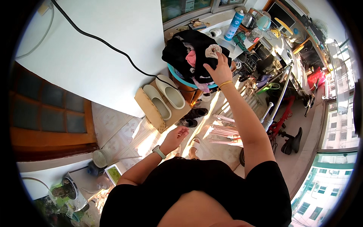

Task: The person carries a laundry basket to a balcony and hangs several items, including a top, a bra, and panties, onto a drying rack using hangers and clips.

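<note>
My right hand (221,69), with a yellow band at its wrist, reaches over a heap of clothes. Its thumb and fingers are spread, and the fingertips lie at the edge of a pale patterned cloth (212,51). Black garments (181,42) make up most of the heap, with a pink cloth (191,58) among them. A light-blue basin (173,73) holds the heap; its far rim is hidden. Below and to the left, my left hand (174,139) hangs in the air with loosely curled fingers and nothing in it. A watch (159,152) is on that wrist.
Pale clogs (170,90) sit in an open cardboard box (151,112) beside the basin. Dark shoes (195,113) stand on the tiled floor. A black cable (113,50) crosses in front. At right are a spray can (234,25), a drill (241,41) and metal poles (279,96).
</note>
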Available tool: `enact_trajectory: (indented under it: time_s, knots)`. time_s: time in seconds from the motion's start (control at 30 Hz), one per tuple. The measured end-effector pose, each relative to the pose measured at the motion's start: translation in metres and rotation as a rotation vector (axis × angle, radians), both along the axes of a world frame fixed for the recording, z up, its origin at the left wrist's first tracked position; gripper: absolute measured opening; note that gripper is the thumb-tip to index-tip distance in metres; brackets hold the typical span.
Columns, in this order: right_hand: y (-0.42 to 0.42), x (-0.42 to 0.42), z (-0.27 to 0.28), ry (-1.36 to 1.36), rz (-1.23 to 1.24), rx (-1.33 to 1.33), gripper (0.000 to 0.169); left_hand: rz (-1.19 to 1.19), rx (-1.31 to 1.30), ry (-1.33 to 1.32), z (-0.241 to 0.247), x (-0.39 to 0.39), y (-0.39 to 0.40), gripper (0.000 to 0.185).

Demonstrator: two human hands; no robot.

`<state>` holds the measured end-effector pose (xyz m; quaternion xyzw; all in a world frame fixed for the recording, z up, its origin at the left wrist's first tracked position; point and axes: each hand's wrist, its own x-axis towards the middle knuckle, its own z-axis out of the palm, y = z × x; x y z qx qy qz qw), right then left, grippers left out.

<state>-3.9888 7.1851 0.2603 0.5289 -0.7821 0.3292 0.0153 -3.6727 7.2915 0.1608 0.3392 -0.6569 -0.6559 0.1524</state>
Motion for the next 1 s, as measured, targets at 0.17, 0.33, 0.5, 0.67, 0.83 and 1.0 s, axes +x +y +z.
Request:
enact_trajectory:
  time_s: [0.17, 0.33, 0.5, 0.67, 0.83, 1.0]
  knots:
    - [-0.064, -0.067, -0.044, 0.082, -0.026, 0.054, 0.04, -0.094, 0.033, -0.025, 0.032, -0.023, 0.002, 0.025]
    - [-0.006, -0.089, 0.024, -0.689, 0.183, -0.216, 0.018, 0.151, -0.021, 0.138, 0.018, -0.051, -0.021, 0.031]
    - [0.118, -0.035, 0.035, -1.176, 0.506, -0.063, 0.018, 0.174, 0.466, 0.514, 0.051, -0.132, -0.038, 0.052]
    - [0.214, -0.057, -0.005, -1.295, 0.036, -0.149, 0.019, 0.103, 0.385, 0.342, 0.067, -0.187, -0.007, 0.025]
    - [0.303, -0.103, -0.026, -1.376, -0.242, -0.292, 0.017, -0.01, 0.065, 0.176, 0.053, -0.229, 0.01, 0.016]
    - [0.344, -0.158, -0.02, -1.184, -0.396, -0.404, 0.015, -0.306, 0.181, 0.17, 0.053, -0.318, 0.014, 0.015]
